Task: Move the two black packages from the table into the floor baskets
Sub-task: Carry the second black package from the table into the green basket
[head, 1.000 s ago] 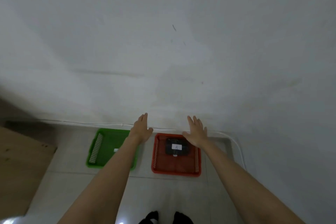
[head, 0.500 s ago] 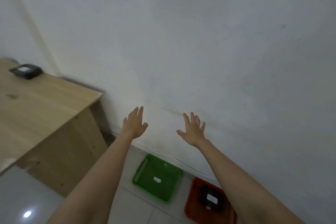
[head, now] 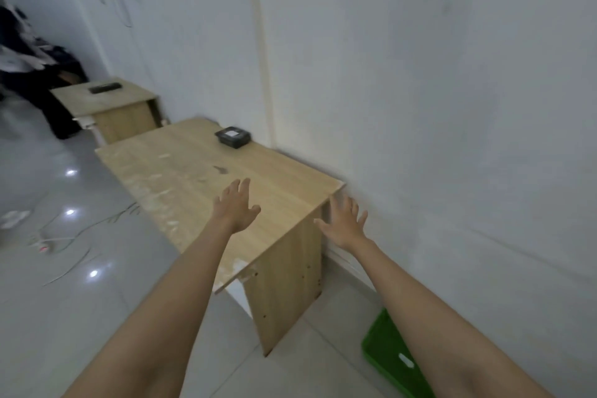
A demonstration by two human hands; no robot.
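Note:
A black package (head: 233,137) with a white label lies on the far end of the wooden table (head: 181,171), close to the wall. My left hand (head: 235,205) hovers over the table's near end, fingers spread, holding nothing. My right hand (head: 345,222) is open too, past the table's near corner, beside the wall. The green floor basket (head: 387,352) shows at the bottom right, partly behind my right forearm. The red basket is out of view.
A second wooden table (head: 106,100) with a dark flat object (head: 104,87) stands further back on the left. Cables and a power strip (head: 45,244) lie on the glossy tiled floor to the left. Dark clothing hangs at far left. The white wall runs along the right.
The view has swung left and up from the baskets to the table. The red basket with its black package left the frame. Both hands stayed open and now reach toward the table.

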